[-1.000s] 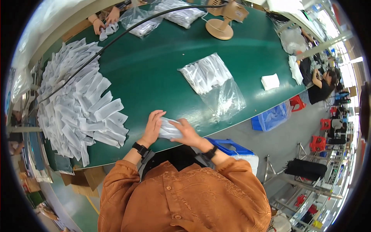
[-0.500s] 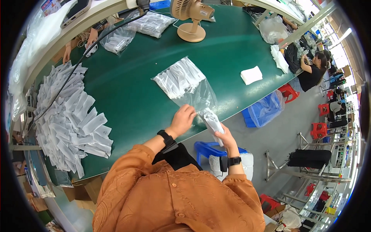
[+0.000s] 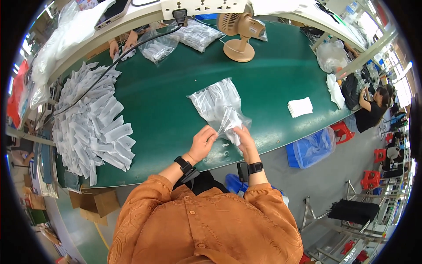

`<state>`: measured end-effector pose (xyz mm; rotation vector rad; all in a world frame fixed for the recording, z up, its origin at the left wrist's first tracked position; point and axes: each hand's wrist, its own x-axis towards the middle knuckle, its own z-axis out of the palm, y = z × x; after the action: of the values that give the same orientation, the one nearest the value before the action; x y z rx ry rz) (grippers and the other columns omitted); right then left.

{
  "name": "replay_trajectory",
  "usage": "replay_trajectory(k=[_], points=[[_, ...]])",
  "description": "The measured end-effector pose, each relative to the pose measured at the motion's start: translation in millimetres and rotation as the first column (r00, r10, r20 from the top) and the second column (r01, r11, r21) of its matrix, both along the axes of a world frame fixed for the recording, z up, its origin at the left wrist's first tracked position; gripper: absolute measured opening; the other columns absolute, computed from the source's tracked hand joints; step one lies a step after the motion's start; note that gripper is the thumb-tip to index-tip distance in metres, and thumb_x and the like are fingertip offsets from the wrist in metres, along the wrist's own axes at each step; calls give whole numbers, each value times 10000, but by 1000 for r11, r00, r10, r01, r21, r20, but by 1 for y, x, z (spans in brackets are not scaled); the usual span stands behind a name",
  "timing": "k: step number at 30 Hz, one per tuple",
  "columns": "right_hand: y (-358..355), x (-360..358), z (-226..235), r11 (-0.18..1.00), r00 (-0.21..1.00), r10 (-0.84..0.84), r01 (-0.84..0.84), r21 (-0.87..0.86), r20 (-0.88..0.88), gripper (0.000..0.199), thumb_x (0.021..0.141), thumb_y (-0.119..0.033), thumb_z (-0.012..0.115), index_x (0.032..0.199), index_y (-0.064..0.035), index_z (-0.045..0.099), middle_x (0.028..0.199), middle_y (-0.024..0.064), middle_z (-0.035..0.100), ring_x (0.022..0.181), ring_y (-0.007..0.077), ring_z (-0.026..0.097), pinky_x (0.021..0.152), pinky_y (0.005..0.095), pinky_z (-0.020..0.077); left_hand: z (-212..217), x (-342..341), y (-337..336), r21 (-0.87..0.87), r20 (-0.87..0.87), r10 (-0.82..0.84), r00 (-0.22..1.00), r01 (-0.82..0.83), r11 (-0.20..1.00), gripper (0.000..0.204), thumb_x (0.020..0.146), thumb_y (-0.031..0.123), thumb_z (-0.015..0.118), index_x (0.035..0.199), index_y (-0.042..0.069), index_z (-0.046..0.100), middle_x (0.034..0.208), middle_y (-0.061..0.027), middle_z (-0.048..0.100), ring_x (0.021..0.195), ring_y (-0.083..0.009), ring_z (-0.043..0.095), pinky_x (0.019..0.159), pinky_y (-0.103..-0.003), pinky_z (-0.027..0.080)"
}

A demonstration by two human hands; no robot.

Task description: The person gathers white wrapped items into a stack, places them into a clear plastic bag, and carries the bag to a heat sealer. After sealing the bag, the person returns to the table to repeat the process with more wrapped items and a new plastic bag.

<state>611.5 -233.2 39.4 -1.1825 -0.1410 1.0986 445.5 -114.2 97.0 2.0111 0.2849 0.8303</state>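
A clear plastic bag [image 3: 214, 97] lies on the green table in front of me, filled at its far end with slim whitish packets. My left hand [image 3: 201, 143] is closed in a pinch on the near left edge of the bag's mouth. At the mouth's right side, my right hand [image 3: 247, 141] grips a bundle of whitish packets [image 3: 234, 135]. The bundle's far end is within the bag's opening, partly covered by film and fingers. A small white piece [image 3: 225, 144] rests on the table between my hands.
A large heap of whitish packets [image 3: 94, 123] covers the table's left side. Behind are filled bags [image 3: 196, 35], a fan [image 3: 239, 49] and another person's hands [image 3: 130, 40]. Folded white cloth [image 3: 300, 107] lies to the right. A blue bin [image 3: 303, 149] stands beyond the table edge.
My right hand has moved the packet bundle forward from the table's edge to the bag's mouth. My left hand remains at the bag's edge. The view has shifted.
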Motion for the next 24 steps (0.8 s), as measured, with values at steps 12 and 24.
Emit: replay_trajectory(k=[12,24], points=[[55,4,-64,993,659,71,27,-118,749,658,805,-326,765,1306,12,503,1137,213,596,1031,302,602,855,429,503,11,2,-15,-90,-29,-21,999,18,996,32,878,-49,561,869,-19,558,813,-100,521,675,-199,570,623,-300,468],[118,-35,-5,913,80,299,268,-309,951,858,738,-363,788,1377,53,395,1118,329,486,1021,471,520,861,485,472,8,-19,-24,33,-125,-219,968,224,974,46,863,-27,588,900,-4,572,865,-138,522,765,-326,558,683,-366,479]])
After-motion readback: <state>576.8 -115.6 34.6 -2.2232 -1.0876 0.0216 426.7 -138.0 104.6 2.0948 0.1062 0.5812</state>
